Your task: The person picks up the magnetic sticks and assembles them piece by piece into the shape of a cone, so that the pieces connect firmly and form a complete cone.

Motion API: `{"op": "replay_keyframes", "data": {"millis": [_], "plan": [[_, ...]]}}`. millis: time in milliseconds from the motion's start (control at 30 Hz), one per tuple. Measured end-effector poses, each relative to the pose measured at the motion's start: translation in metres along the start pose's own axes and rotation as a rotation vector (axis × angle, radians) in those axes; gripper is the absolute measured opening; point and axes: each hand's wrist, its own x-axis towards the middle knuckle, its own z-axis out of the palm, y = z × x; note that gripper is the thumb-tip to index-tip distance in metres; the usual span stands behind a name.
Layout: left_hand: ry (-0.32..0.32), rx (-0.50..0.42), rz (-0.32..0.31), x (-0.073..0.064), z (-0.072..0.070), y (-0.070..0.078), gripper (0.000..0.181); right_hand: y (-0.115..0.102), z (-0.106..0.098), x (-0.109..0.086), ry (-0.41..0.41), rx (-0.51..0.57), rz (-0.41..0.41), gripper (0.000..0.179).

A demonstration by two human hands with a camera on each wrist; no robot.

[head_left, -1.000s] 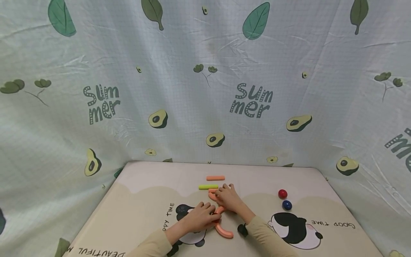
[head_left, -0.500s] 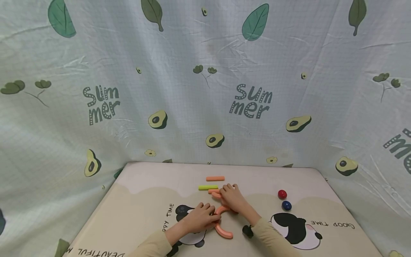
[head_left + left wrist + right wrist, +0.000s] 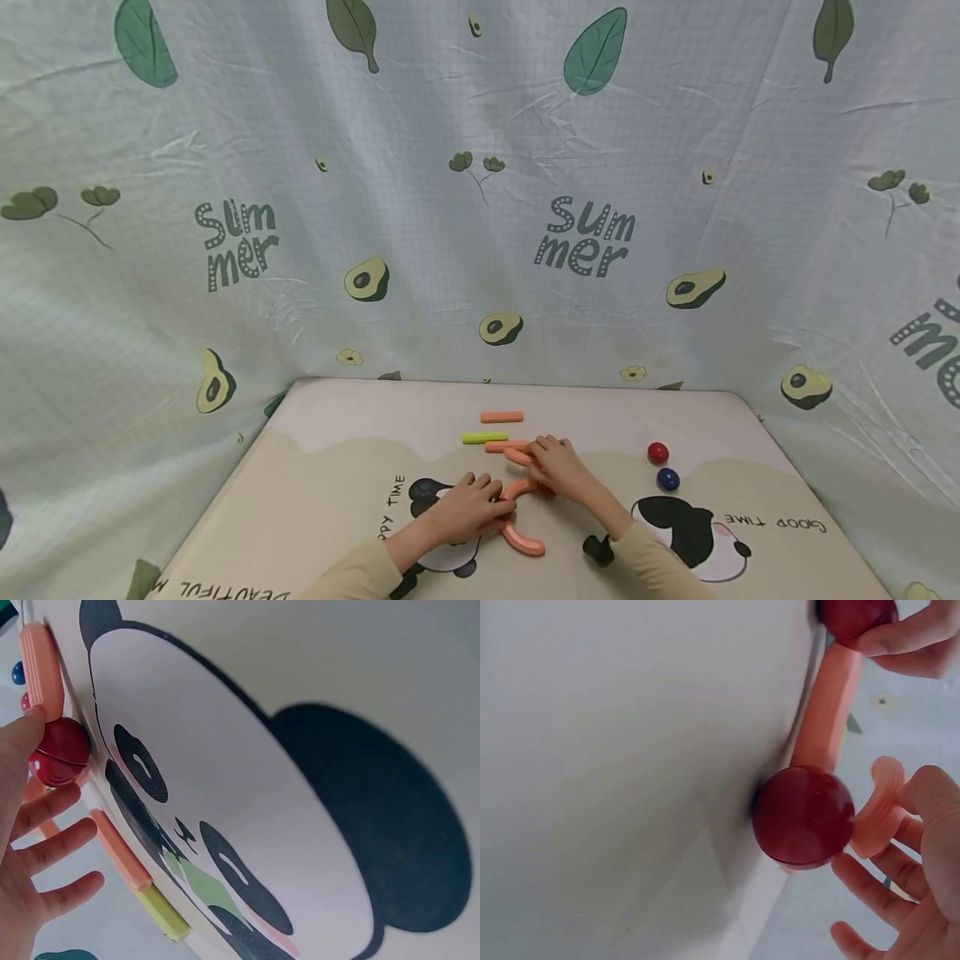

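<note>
My left hand (image 3: pixel 467 508) pinches a red ball (image 3: pixel 60 754) between thumb and index finger at the middle of the table; its other fingers are spread. One orange curved rod (image 3: pixel 523 546) runs from that ball toward the person. A second orange curved rod (image 3: pixel 829 709) runs from it to another red ball (image 3: pixel 802 817). My right hand (image 3: pixel 567 471) grips a third orange curved rod (image 3: pixel 881 810) between thumb and fingers. That rod's lower end meets or nearly meets the second ball; in the head view the hand mostly covers this ball.
Just beyond the right hand lie an orange straight rod (image 3: pixel 506 447), a yellow-green rod (image 3: pixel 483 437) and another orange rod (image 3: pixel 501 417). A loose red ball (image 3: pixel 657 452) and a blue ball (image 3: pixel 668 479) lie to the right. A patterned curtain (image 3: pixel 420 208) hangs behind the table.
My right hand has shifted right and slightly toward the person, carrying the curved rod's end along. More of the straight orange rod behind it shows. The left hand stays in place.
</note>
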Motion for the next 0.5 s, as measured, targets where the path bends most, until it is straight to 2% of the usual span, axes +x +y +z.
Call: {"op": "replay_keyframes", "data": {"millis": [167,300,367,500], "plan": [[0.005,0.010,-0.002,0.001,-0.001,0.001,0.021,0.002,-0.007,-0.006,0.003,0.130,0.012,0.025],[0.023,0.021,-0.002,0.003,-0.002,0.001,0.021,0.004,-0.011,-0.012,0.003,0.290,0.011,0.020],[0.027,0.027,-0.006,0.003,-0.002,0.000,0.022,0.005,-0.013,-0.014,-0.002,0.385,0.015,0.021],[0.030,0.025,-0.012,0.005,-0.003,0.000,0.024,0.008,-0.015,-0.018,0.001,0.492,0.040,0.026]]}}
